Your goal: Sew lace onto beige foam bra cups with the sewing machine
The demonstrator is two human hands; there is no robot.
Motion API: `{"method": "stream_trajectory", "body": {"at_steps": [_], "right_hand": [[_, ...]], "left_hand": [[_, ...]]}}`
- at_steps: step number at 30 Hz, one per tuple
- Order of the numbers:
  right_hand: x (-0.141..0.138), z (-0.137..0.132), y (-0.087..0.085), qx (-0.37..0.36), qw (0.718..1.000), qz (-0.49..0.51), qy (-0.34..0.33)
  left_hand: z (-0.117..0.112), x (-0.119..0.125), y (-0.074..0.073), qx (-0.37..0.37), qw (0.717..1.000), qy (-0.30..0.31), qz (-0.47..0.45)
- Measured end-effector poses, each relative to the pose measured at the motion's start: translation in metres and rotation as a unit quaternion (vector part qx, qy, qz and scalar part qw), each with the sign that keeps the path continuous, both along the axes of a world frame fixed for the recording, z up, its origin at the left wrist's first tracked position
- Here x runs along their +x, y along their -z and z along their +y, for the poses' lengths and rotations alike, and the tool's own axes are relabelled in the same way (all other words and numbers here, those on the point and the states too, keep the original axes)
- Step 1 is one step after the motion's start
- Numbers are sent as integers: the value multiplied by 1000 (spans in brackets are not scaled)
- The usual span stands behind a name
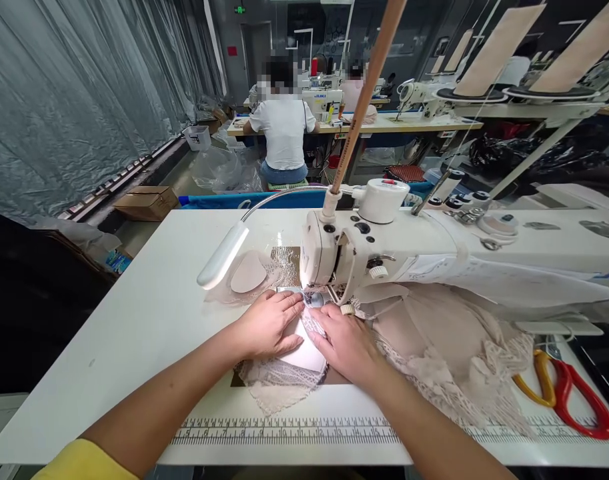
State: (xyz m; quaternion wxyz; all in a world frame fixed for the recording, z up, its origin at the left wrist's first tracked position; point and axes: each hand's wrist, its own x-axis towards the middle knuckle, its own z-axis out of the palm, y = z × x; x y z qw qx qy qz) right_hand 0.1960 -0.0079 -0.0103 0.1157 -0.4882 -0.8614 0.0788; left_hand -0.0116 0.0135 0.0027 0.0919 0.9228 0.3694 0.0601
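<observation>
A white sewing machine (384,247) stands across the table, its needle area just beyond my fingertips. Beneath it lies a pale beige lace piece (279,390) with a smooth white pad or panel (304,350) on top. My left hand (271,325) rests flat on this piece, fingers stretched toward the presser foot. On the lace at the other side lies my right hand (347,340), fingers extended and pressing down close to the needle. Left of the needle sits another lace piece with a beige oval pad (249,273). More beige lace fabric (444,333) is bunched under the machine arm.
Scissors (564,390) with red and yellow handles lie at the right, beside a dark flat object (601,360). A ruler strip (284,432) runs along the front edge. A lamp (224,257) hangs over the left side. A co-worker (284,133) sits ahead.
</observation>
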Motion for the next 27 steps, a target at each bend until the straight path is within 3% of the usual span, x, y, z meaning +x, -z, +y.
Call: {"method": "stream_trajectory", "body": {"at_steps": [4,12,19,27], "right_hand": [[-1,0,0,7,1000,-4,8],[7,3,2,-23,997,66,17],[9,2,1,-12,998,64,14],[8,0,5,-3,995,84,-48]], "left_hand": [[11,-4,2,-2,1000,25,-2],[7,-5,-15,44,996,79,13],[-6,3,3,45,995,57,-72],[-6,-1,4,42,995,57,-74]]}}
